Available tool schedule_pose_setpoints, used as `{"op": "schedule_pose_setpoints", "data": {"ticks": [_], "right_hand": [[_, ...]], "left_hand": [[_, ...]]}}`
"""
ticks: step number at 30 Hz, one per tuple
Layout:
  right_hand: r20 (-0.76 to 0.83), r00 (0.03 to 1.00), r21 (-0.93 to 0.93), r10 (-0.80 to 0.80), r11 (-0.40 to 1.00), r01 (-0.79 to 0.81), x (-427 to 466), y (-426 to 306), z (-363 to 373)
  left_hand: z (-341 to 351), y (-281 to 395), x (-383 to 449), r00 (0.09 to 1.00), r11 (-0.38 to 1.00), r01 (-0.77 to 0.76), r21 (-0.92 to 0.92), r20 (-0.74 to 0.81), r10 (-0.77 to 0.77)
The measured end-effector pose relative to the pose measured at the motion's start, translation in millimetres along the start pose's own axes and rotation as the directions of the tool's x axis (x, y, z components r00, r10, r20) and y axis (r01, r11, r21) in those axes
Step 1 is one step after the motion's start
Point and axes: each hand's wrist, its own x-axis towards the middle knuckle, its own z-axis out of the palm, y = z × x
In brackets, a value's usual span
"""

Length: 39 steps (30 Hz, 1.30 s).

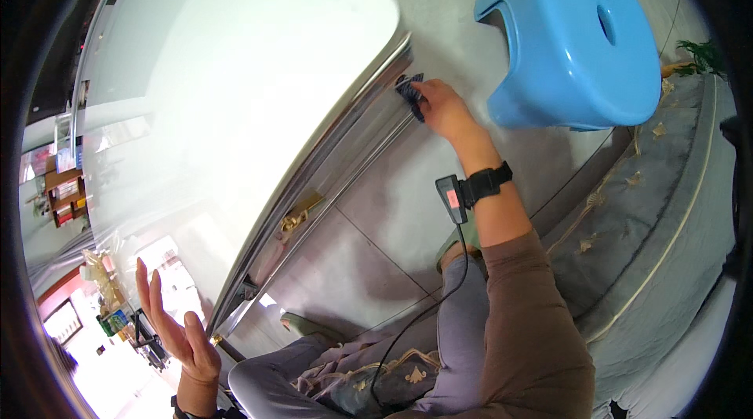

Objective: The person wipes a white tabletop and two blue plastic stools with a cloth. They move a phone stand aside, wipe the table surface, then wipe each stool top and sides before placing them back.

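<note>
My right hand (441, 106) grips a dark patterned cloth (412, 92) against the far right end of the table's side, close to the metal edge trim (329, 130). Part of the cloth is hidden behind my fingers. The white tabletop (247, 77) is glossy and spreads to the left of that edge. My left hand (176, 319) is raised near the table's near corner, with its fingers apart and nothing in it. A black strap with a small box (452, 198) and a cable sits on my right wrist.
A blue plastic stool (576, 48) stands on the tiled floor (365, 254) at the upper right. Along the right side runs a grey sofa (635, 195) with embroidered covers. Under the tabletop, a shelf (347, 166) holds a gold-coloured item (294, 222). Shelving (65, 189) stands at the far left.
</note>
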Motion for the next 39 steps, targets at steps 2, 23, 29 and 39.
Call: {"op": "schedule_pose_setpoints", "data": {"ticks": [2, 23, 29, 39], "right_hand": [[0.113, 0.99, 0.047, 0.081, 0.995, -0.087, -3.0, -2.5, -6.5], [0.251, 0.91, -0.177, -0.33, 0.909, 0.379, 163.0, -59.7, 20.4], [0.259, 0.858, -0.112, -0.444, 0.869, 0.483, 163.9, -41.1, 16.1], [0.469, 0.801, -0.121, -0.372, 0.871, 0.476, 86.2, -12.9, -18.1]], "left_hand": [[4.5, 30.0, 32.2, 0.999, 0.995, -0.048, -0.084, 0.004, 0.048], [42.9, 121.2, 166.6, 0.945, 0.969, -0.233, -0.079, 0.215, 0.244], [44.6, 118.3, 166.8, 0.951, 0.965, -0.257, -0.059, 0.163, 0.264], [47.4, 118.9, 170.9, 0.955, 0.961, -0.266, -0.074, 0.114, 0.273]]}}
